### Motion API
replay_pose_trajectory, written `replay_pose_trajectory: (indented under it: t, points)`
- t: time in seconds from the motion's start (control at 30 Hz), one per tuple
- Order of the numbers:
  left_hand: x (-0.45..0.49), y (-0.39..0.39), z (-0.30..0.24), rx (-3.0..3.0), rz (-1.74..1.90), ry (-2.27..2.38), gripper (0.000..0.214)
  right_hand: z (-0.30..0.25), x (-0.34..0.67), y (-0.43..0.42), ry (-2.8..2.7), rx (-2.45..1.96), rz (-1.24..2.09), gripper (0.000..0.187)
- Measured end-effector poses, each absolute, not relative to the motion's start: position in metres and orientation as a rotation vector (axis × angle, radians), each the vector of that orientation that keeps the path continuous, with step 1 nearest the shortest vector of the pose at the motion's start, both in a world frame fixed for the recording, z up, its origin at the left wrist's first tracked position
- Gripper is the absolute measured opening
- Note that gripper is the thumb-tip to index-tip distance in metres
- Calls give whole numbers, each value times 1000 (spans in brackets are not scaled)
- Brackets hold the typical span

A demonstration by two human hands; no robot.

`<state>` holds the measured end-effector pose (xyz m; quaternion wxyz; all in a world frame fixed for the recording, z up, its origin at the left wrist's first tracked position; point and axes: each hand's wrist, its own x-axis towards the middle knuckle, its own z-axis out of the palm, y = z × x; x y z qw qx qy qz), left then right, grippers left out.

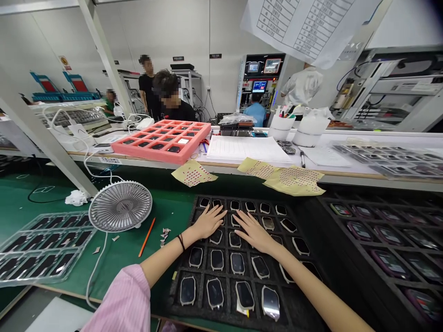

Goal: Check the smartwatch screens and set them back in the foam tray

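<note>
A black foam tray (297, 230) lies in front of me on the green mat, its pockets filled with several small dark-screened watch bodies (216, 259). My left hand (208, 222) lies flat on the tray's far left pockets, fingers spread. Beside it, my right hand (252, 231) rests flat on the middle pockets, fingers stretched out. The two hands nearly touch. Neither hand holds anything.
A small white desk fan (120, 206) and an orange pencil (147, 236) lie left of the tray. A clear plastic tray (38, 246) sits far left, another black tray (391, 244) on the right. A pink tray (162, 140), papers and yellow sticker sheets (294, 180) occupy the raised shelf. People work beyond.
</note>
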<state>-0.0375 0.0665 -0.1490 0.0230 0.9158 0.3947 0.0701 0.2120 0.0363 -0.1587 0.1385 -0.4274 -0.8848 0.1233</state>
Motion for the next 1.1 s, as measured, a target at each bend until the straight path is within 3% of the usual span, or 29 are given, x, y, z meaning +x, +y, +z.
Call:
replay_pose_trajectory:
  t: [0.37, 0.6, 0.73, 0.87, 1.1]
  points:
    - [-30, 65, -154, 2657, 277, 1558, 59, -144, 205, 18, -2628, -1142, 489, 58]
    - [-41, 62, -131, 2662, 300, 1438, 49, -121, 174, -20, -2730, -789, 615, 58]
    - [-66, 36, -104, 2614, 484, 1305, 32, -121, 168, -26, -2776, -714, 678, 58]
    - [-89, 11, -91, 2567, 221, 1252, 25, -125, 167, -27, -2762, -708, 694, 57]
    - [-89, 15, -92, 2566, -107, 1405, 44, -110, 157, -52, -2801, -471, 878, 59]
